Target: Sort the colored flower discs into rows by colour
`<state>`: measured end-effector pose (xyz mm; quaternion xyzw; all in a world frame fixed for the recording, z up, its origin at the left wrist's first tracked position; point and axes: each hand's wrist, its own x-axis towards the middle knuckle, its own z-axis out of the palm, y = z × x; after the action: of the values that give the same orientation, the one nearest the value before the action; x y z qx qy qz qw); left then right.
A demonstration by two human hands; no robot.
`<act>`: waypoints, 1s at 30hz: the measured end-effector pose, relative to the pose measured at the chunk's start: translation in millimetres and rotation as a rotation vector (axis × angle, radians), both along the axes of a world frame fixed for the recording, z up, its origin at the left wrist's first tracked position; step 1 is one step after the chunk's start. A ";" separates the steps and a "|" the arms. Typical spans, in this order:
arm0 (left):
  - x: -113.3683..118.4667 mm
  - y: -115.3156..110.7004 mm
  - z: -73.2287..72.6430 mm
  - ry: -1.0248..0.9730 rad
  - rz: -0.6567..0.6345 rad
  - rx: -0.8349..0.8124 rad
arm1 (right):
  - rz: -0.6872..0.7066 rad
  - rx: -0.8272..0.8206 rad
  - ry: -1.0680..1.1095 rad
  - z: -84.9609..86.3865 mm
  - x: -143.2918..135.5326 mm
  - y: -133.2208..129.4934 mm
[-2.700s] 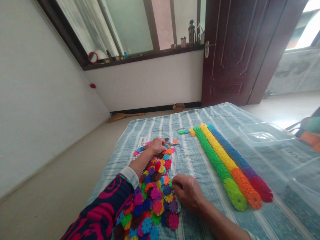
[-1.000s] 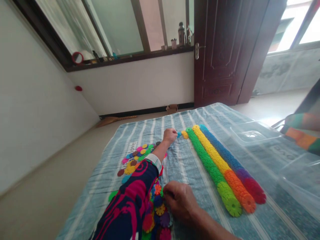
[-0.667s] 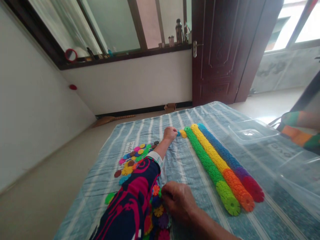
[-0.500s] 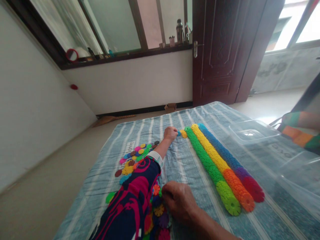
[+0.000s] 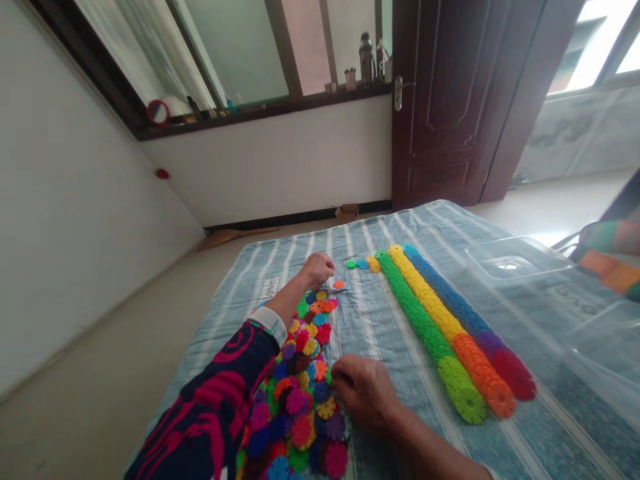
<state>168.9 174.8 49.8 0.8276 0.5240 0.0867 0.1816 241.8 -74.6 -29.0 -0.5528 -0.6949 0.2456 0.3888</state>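
Left hand (image 5: 319, 268) curled at far edge of loose disc pile (image 5: 300, 387), can't tell if it holds one; right hand (image 5: 364, 390) loosely closed, fingertips on pile's near-right edge. Sorting step: next pick probably feeds the short row (image 5: 361, 264) left of colour rows (image 5: 445, 330). Since half a second ago, left hand pulled back from that row.

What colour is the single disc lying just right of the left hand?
Orange: the disc beside the left hand, seen in the head view.

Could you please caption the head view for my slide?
Left hand and right hand at a pile of coloured discs beside three stacked rows.
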 end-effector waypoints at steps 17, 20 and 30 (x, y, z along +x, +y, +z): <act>-53.9 -66.4 4.9 0.236 -0.142 -0.317 | -0.004 0.003 0.006 -0.4 0.5 -1.0; -51.4 -73.1 6.7 0.296 -0.178 -0.250 | -0.007 0.001 0.012 -0.4 0.5 -1.0; -47.6 -87.3 10.1 0.328 -0.252 -0.184 | -0.003 0.002 0.004 1.5 1.1 -0.7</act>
<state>121.3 87.4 59.9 0.8694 0.4447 -0.1207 0.1782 242.9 -75.3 -27.5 -0.5532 -0.6936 0.2452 0.3910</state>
